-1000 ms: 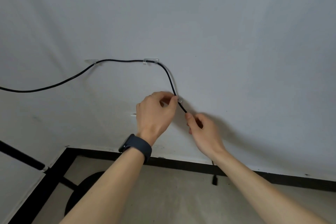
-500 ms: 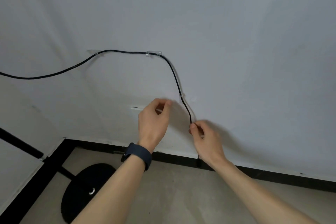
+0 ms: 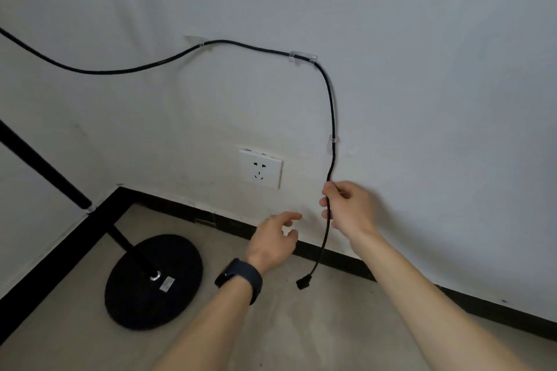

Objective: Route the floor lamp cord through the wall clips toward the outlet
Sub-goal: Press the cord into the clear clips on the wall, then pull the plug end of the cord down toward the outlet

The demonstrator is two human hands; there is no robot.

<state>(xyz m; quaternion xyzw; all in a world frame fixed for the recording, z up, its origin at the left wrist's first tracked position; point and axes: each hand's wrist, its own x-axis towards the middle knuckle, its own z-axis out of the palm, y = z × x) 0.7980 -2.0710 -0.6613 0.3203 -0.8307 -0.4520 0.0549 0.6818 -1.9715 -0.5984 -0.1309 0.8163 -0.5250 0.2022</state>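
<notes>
White painted wall (image 3: 422, 39), smooth and matte, meets a dull beige floor (image 3: 301, 325) along a black baseboard (image 3: 331, 262). Thin black lamp cord (image 3: 332, 105) with a round rubbery sheath enters from the left, sags, then runs through three small clear plastic clips: a left clip (image 3: 197, 40), a middle clip (image 3: 303, 56) where the cord bends downward, and a lower clip (image 3: 333, 141) on the vertical stretch. Square white outlet (image 3: 261, 168) sits on the wall left of that stretch, above the baseboard. Right hand (image 3: 349, 208) is closed around the cord below the lower clip; the black plug (image 3: 303, 282) dangles beneath, apart from the outlet. Left hand (image 3: 275, 239), with a dark wristband (image 3: 239, 280), is loosely open and empty, just beside the cord. Round black lamp base (image 3: 153, 280) lies flat on the floor, its slim pole (image 3: 42, 166) slanting up to the left
</notes>
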